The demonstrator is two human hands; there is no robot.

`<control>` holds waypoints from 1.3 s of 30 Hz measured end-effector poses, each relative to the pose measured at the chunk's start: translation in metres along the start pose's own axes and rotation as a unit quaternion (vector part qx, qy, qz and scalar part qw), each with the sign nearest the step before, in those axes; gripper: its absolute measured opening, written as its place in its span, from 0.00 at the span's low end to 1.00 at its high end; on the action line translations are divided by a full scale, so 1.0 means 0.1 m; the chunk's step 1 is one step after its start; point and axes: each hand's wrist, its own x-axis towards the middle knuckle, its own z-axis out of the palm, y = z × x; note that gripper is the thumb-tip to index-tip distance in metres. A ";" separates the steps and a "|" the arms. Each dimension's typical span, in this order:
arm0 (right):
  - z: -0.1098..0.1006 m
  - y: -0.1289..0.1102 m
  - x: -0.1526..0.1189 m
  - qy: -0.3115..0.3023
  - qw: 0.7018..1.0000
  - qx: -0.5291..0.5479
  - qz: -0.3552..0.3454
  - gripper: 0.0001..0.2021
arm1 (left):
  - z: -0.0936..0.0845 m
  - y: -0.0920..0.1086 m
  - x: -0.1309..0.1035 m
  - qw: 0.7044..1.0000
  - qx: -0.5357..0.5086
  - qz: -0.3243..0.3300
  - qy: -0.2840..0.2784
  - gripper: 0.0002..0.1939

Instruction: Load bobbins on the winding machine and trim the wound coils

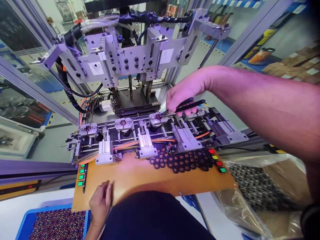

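Note:
My right hand (183,93) grips black-handled tweezers (185,106) above the machine's row of metal fixtures. The tweezers' tip reaches the third fixture from the left (158,120), at a small dark ring-shaped part; whether the tips pinch it I cannot tell. Similar ring-shaped parts sit in the first fixture (88,129) and the second fixture (123,124). My hand partly covers the fourth fixture (196,114). On the orange-brown board (120,181), near its front left edge, my left hand (100,201) rests with fingers curled together, holding nothing visible.
Many dark ring-shaped parts (180,160) lie on the board's right half. Coloured buttons (219,163) line both ends. A press plate (135,58) hangs over the fixtures. A blue bin (25,221) of small parts stands lower left; a plastic-lined box (232,210) lies right.

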 end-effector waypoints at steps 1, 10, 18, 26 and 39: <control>0.00 0.00 0.00 -0.001 1.000 0.002 -0.003 0.15 | 0.00 0.00 0.00 1.000 0.000 -0.001 0.000 0.11; 0.02 0.05 0.04 0.008 0.998 0.031 -0.049 0.14 | 0.02 -0.03 -0.03 1.000 -0.002 -0.002 -0.002 0.11; 0.02 0.20 -0.27 0.064 0.967 0.108 -0.222 0.16 | -0.02 -0.02 -0.01 1.000 0.005 0.005 0.006 0.12; -0.19 0.85 -0.46 0.123 0.991 0.039 0.039 0.13 | -0.04 0.03 0.08 0.999 0.016 0.013 0.027 0.16; -0.14 1.27 -0.39 0.107 0.988 0.095 0.059 0.12 | -0.02 -0.02 0.12 0.994 0.095 0.055 0.023 0.17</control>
